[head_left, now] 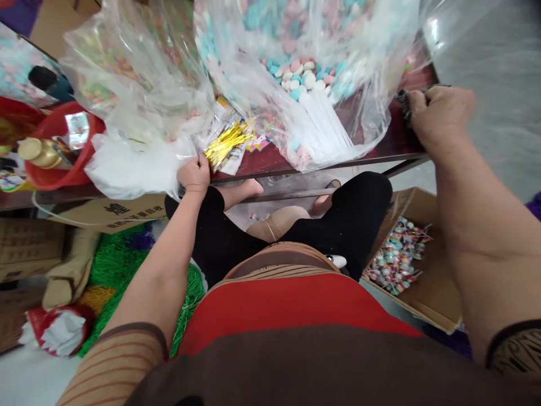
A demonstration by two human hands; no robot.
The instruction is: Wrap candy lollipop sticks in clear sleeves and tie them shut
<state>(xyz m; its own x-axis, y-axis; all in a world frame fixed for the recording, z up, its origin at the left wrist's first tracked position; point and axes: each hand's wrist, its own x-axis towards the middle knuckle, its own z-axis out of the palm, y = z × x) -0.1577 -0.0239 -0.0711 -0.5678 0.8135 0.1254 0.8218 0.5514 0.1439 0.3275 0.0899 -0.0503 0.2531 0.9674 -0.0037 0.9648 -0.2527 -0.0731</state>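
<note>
My left hand (pixel 195 174) is curled closed at the front edge of the dark red table (pixel 270 162). It lies between a pile of thin clear plastic bags (pixel 135 163) and a bundle of gold twist ties (pixel 228 144); what its fingers hold, if anything, is hidden. Out at the table's right edge, my right hand (pixel 443 115) is closed on a dark grey crumpled cloth (pixel 406 107), mostly covered by the fingers. Between the hands, white sticks (pixel 323 127) lie at the mouth of a big clear bag of pink, blue and white candies (pixel 302 76).
A red basket (pixel 91 152) with a gold-lidded jar (pixel 36 152) stands at the left. Beside my right leg is a cardboard box (pixel 439 282) of wrapped lollipops (pixel 399 256). Green shredded filler (pixel 118 265) and more cartons (pixel 31 245) sit low on the left.
</note>
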